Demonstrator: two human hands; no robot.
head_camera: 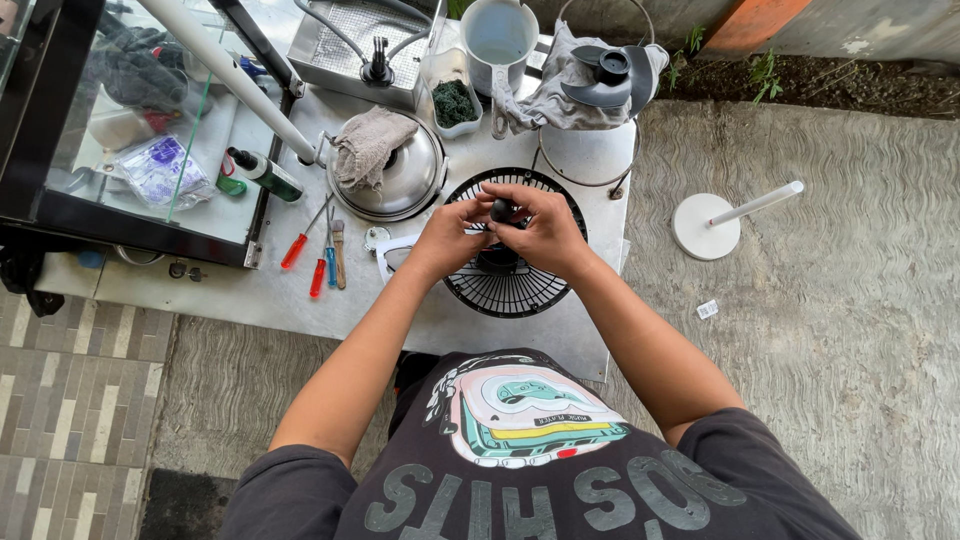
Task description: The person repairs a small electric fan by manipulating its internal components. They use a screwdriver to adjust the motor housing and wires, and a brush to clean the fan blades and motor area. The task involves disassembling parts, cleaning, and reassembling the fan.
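Two bare hands close together over a round black fan grille lying flat on a grey metal table; left hand half curled, fingers bent in, fingertips pinching a small dark round knob; right hand curled too, fingers wrapped over the same knob from the other side; both hands touching each other at the fingertips; neither one open flat, neither one a tight fist; the knob itself held up just above the middle of the grille, mostly hidden by fingers, so exact shape hard to tell.

Just beside the left hand, on the far side from the right hand: a white curved plastic piece, then a small brush, a blue-handled screwdriver and two red-handled screwdrivers, all lying on the table; a bit beyond the left hand, a shiny round metal lid with a grey rag on top; near that, a green bottle on its side.

Beyond the right hand, further up the table: a wire fan guard, a grey fan blade resting on another cloth, and a white jug; well apart from the right hand, out on the concrete floor, a round white stand base with a white pole lying across it.
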